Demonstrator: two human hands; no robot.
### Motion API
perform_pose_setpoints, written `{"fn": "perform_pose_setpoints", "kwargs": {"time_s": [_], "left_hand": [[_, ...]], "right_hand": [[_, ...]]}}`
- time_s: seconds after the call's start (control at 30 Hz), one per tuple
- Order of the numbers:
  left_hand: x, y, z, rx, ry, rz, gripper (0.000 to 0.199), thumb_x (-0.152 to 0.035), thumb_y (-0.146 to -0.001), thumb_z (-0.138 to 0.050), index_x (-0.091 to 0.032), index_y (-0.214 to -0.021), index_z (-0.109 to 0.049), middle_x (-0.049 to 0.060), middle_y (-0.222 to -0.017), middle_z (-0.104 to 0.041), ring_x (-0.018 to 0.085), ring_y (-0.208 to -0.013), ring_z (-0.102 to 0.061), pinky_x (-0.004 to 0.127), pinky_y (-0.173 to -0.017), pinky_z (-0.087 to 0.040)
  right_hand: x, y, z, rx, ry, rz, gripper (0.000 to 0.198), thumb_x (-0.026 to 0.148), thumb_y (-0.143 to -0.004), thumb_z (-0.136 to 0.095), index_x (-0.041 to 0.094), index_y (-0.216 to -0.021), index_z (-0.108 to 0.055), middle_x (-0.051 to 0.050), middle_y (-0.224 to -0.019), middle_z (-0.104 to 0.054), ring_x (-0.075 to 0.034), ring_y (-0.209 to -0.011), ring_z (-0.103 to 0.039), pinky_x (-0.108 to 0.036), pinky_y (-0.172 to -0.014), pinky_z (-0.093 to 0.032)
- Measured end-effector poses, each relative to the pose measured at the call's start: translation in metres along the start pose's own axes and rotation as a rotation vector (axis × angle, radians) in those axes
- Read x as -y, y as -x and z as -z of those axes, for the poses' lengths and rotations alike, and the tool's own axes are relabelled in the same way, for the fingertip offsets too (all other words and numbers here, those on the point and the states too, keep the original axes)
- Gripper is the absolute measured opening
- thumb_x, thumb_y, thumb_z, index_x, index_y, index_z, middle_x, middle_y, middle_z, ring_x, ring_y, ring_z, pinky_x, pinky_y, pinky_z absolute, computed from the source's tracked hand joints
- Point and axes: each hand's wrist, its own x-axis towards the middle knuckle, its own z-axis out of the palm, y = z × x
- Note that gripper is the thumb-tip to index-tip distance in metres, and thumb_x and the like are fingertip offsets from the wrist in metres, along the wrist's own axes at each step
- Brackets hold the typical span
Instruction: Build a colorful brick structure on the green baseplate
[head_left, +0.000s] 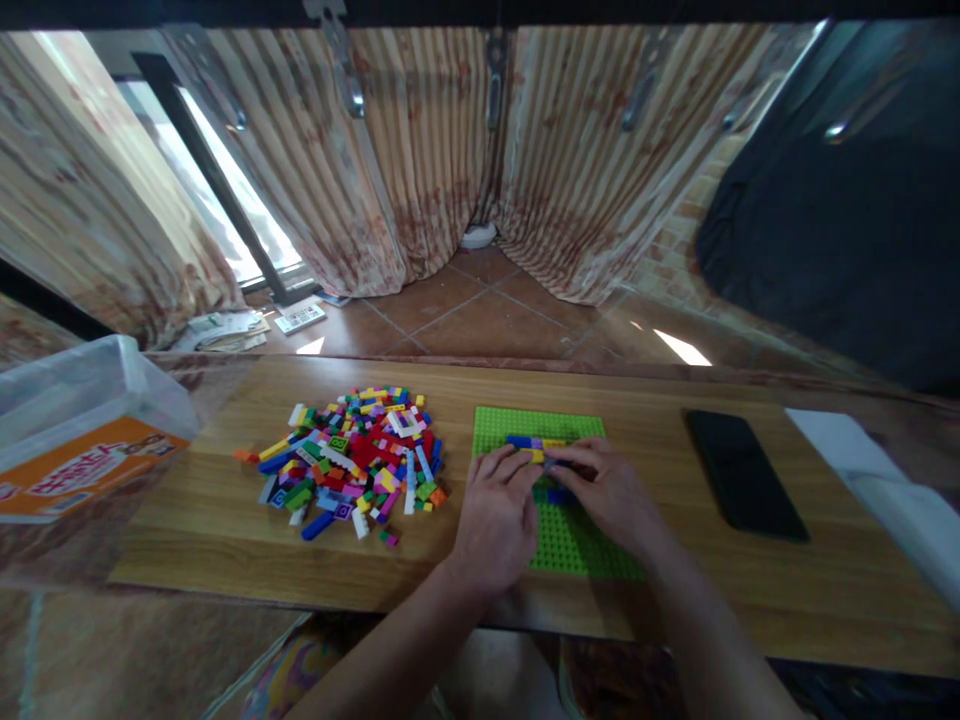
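A green studded baseplate (566, 545) lies on the wooden table under both my hands. Blue, lilac and yellow toy bricks (536, 442) form a row on its upper part, and a blue brick (559, 496) sits lower down, partly covered by fingers. My left hand (499, 515) curls over the plate's left side, its fingers together and their tips at a yellow brick (534, 456); what it grips is hidden. From the right, my right hand (604, 490) pinches a small greyish brick (550, 466) against the row, close to the left fingertips.
Left of the plate spreads a heap of loose, many-coloured bricks (352, 460). A clear plastic box (67, 400) with an orange label stands at the table's left end. To the right lie a black phone (742, 475) and white paper (855, 450). The wooden table (225, 530) is narrow front to back.
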Motion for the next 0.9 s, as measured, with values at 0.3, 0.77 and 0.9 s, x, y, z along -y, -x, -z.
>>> {"fn": "perform_pose_setpoints", "kwargs": {"time_s": [0.3,0.77,0.9], "left_hand": [[0.012,-0.007,0.015,-0.059,0.075,0.179,0.037,-0.004,-0.080,-0.050,-0.011,-0.114,-0.065,0.012,-0.116,-0.068,0.025,-0.109,-0.059,0.045,-0.101,-0.048],[0.037,-0.019,0.067,-0.207,-0.035,0.292,0.030,-0.013,-0.086,-0.052,-0.021,-0.109,-0.070,0.006,-0.106,-0.073,0.024,-0.104,-0.063,0.039,-0.097,-0.049],[0.073,-0.020,0.116,-0.242,-0.115,0.510,0.027,-0.014,-0.081,-0.056,-0.019,-0.101,-0.073,0.006,-0.102,-0.075,0.023,-0.101,-0.065,0.036,-0.096,-0.049]], "right_hand": [[0.001,-0.005,0.006,-0.152,0.035,-0.002,0.032,0.040,-0.086,-0.054,0.019,-0.101,-0.073,-0.009,-0.097,-0.072,-0.022,-0.086,-0.068,-0.037,-0.079,-0.054],[0.002,-0.003,-0.008,-0.225,0.292,0.061,0.036,0.046,-0.086,-0.049,0.020,-0.097,-0.071,-0.010,-0.103,-0.067,-0.023,-0.083,-0.065,-0.039,-0.076,-0.053],[-0.001,-0.003,-0.011,-0.213,0.330,0.066,0.039,0.050,-0.086,-0.046,0.021,-0.097,-0.070,-0.010,-0.107,-0.066,-0.025,-0.090,-0.064,-0.040,-0.076,-0.053]]}}
